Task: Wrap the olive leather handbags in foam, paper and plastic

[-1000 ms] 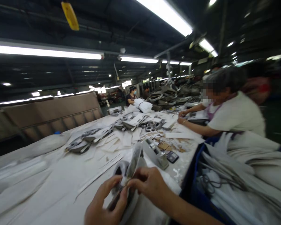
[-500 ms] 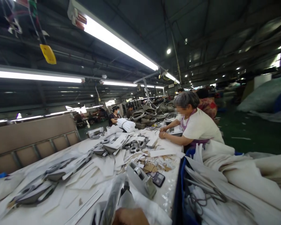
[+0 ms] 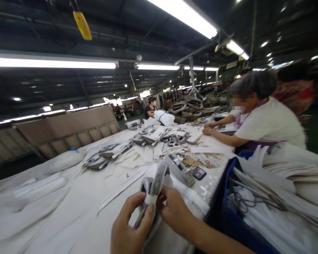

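Observation:
In the lower middle of the head view, my left hand (image 3: 131, 222) is closed on a grey bag handle (image 3: 159, 178) wrapped in translucent film. Thumb and forefinger pinch a pale band (image 3: 150, 199) around it. My right hand (image 3: 176, 211) is closed against the other side of the handle, its fingertips partly hidden behind it. Whatever hangs below the handle is mostly covered by my hands. Just beyond stands a grey tape dispenser (image 3: 181, 171), with a dark phone-like device (image 3: 199, 173) to its right.
Grey bags and white sheets (image 3: 153, 135) are heaped further up the white table (image 3: 106, 190). Cardboard scraps (image 3: 192, 161) lie near the dispenser. On the right, a blue bin (image 3: 231, 169) holds white sheets, and a co-worker (image 3: 270, 120) leans over the table edge.
The view has swung left. Both hands are now up at the wrapped handle in the lower middle; earlier only part of one blurred hand showed at the bottom edge.

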Available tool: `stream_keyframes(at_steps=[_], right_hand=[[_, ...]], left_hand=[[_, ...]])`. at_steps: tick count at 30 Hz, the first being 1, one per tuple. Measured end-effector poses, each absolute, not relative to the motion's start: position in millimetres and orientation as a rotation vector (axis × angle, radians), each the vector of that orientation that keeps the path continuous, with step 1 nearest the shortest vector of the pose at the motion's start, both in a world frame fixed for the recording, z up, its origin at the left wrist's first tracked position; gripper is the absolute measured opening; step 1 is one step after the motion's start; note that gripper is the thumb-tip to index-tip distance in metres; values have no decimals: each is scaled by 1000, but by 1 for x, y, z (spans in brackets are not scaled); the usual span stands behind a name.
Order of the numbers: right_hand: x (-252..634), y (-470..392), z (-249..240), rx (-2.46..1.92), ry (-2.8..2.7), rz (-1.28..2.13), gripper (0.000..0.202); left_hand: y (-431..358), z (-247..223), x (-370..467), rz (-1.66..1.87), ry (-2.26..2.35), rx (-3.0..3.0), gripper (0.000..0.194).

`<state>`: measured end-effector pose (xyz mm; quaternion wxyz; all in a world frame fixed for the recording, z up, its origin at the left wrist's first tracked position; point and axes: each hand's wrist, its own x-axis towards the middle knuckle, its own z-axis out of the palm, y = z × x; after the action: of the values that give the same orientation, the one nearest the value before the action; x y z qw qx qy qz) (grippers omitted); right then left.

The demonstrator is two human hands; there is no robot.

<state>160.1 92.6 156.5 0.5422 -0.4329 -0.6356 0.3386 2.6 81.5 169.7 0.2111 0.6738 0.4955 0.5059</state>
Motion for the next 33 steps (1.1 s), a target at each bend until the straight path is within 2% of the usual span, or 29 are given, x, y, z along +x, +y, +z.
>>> stream_keyframes(at_steps=[4,8,12,17,20,23,30,33], right_hand=[[170,83,162,-778,-1340,1216,21],[169,74,167,-634,-1110,1446,33],[157,75,167,-691,-957,1441,35],[149,87,165,-778,-966,1398,37],[160,99,160,-820,-1165,1412,43],[184,108,155,-872,-1463,1362,49],[264,124,139,-1037,-1864,1182,38],[316,148,115,-1324,-1838,897,38]], left_hand=[[80,176,5,1375,1339,1922,22],[75,175,12,1489,1413,2059,21],[69,173,14,1574,1416,2178,22],[65,169,-3,1422,1293,2100,26],[62,167,-17,1330,1287,1985,34],[58,165,-25,1297,1366,1925,43],[57,147,-27,1195,1611,2121,54],[64,138,-30,1154,1650,2105,55]])
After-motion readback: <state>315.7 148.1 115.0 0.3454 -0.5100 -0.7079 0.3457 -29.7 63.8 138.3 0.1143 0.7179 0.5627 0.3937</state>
